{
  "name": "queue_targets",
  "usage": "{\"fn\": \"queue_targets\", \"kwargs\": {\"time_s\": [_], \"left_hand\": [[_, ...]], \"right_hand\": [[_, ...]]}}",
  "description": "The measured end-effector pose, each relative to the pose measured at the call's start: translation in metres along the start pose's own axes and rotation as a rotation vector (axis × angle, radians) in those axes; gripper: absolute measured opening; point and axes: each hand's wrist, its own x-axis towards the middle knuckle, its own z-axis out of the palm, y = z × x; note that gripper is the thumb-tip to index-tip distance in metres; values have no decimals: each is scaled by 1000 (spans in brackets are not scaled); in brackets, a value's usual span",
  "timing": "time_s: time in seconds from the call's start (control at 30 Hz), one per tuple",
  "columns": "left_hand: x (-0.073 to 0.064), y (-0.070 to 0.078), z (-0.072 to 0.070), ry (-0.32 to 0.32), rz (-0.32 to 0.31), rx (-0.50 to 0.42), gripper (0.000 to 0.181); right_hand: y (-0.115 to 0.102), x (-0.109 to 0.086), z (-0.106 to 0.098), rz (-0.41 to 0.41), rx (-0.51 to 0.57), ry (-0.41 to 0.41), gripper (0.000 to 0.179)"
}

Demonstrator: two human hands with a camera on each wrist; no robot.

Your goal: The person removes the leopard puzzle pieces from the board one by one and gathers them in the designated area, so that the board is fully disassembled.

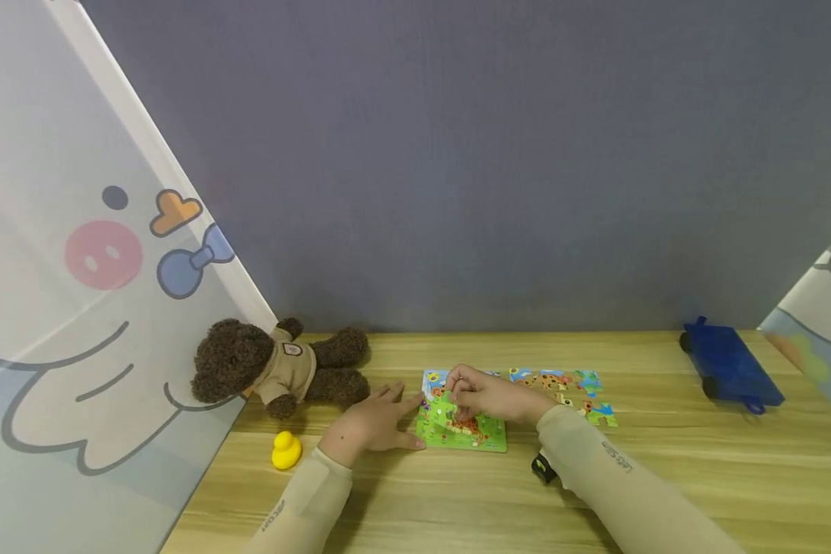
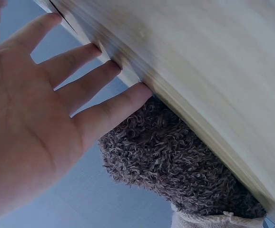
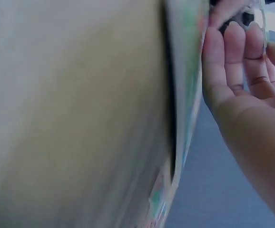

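Note:
A jigsaw puzzle board (image 1: 495, 442) with a green, animal-printed face lies flat on the wooden table. Over it, my right hand (image 1: 481, 394) pinches a thin puzzle piece (image 3: 264, 28) between thumb and fingertips; green shows at those fingers in the head view. My left hand (image 1: 377, 423) is spread at the board's left side, its thumb tip right at the board's edge. In the left wrist view its fingers (image 2: 111, 107) are straight, fingertips at the tabletop. The right hand hides part of the board's top.
Right of the board lies a group of joined puzzle pieces (image 1: 547, 382). A brown teddy bear (image 1: 294, 369) lies at the left, with a yellow rubber duck (image 1: 287, 450) in front. At the far right stands a blue toy cart (image 1: 730, 365). A grey partition (image 1: 457, 192) rises behind.

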Motion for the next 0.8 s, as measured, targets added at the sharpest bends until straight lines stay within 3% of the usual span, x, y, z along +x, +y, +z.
{"fn": "queue_targets", "kwargs": {"time_s": [0.13, 0.33, 0.6, 0.8], "left_hand": [[1, -1, 1, 3, 6, 4, 87], [2, -1, 1, 7, 1, 11, 87], [0, 0, 1, 7, 10, 7, 87], [-2, 0, -1, 6, 4, -10, 86]], "right_hand": [[2, 2, 3, 28, -15, -4, 17], [-10, -6, -4, -3, -58, -2, 18], [-31, -48, -33, -23, -202, -3, 19], [-17, -78, -51, 35, -294, -33, 13]]}}
